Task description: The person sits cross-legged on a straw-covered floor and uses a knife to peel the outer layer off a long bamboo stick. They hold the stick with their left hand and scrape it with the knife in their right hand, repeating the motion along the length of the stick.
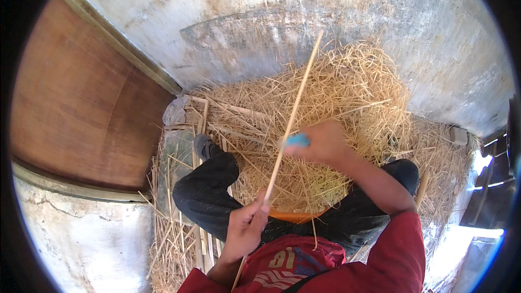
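Note:
My left hand [248, 229] is closed around the lower part of a long, thin, pale wooden stick [299, 95]. The stick slants up and away to the right, its far end over the straw near the wall; its near end runs down past my red shirt. In my right hand [325, 142], smeared by motion, is a blue-handled tool [296, 140], closed in the fingers. That tool meets the stick around its middle in the picture. The working end of the tool is too blurred to make out.
A large heap of straw and shavings [353, 81] lies between my bent legs and the stained wall [260, 11]. Several wooden strips [202, 249] lie at my left. A brown wooden door [81, 97] stands at the left. Something orange [296, 217] shows between my legs.

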Demonstrator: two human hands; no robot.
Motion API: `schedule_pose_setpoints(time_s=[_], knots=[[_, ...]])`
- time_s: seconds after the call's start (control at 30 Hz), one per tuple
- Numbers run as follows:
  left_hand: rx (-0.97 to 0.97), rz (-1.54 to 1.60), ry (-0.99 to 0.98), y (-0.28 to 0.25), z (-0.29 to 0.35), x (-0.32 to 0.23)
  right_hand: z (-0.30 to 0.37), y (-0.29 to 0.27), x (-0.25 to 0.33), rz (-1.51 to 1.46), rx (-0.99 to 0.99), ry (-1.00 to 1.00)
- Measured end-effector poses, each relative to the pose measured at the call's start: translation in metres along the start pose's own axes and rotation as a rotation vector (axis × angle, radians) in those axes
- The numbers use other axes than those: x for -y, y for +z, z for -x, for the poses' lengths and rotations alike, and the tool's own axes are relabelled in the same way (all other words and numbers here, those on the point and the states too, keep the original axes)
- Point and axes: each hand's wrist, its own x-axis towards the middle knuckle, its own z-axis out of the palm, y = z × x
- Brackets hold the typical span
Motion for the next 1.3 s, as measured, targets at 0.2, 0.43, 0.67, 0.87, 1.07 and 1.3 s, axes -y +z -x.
schedule_pose_setpoints(time_s=[0.2,0.43,0.67,0.87,1.07,1.3], knots=[[0.015,-0.008,0.058,0.002,0.007,0.002,-0.018,-0.011,-0.038,-0.005,0.03,0.303],[-0.036,-0.263,0.14,0.001,0.007,-0.008,0.0,-0.001,-0.004,-0.045,-0.051,-0.012],[-0.011,-0.329,0.215,0.002,0.004,-0.006,-0.021,-0.002,-0.04,0.07,-0.101,0.151],[-0.01,-0.292,0.221,0.0,0.017,-0.003,-0.01,0.001,-0.034,0.102,-0.015,0.189],[0.026,-0.208,0.142,-0.004,0.021,-0.001,-0.007,-0.007,-0.03,-0.026,-0.14,0.037],[0.129,-0.17,0.101,0.0,0.033,0.005,-0.039,-0.021,-0.101,0.027,-0.121,0.508]])
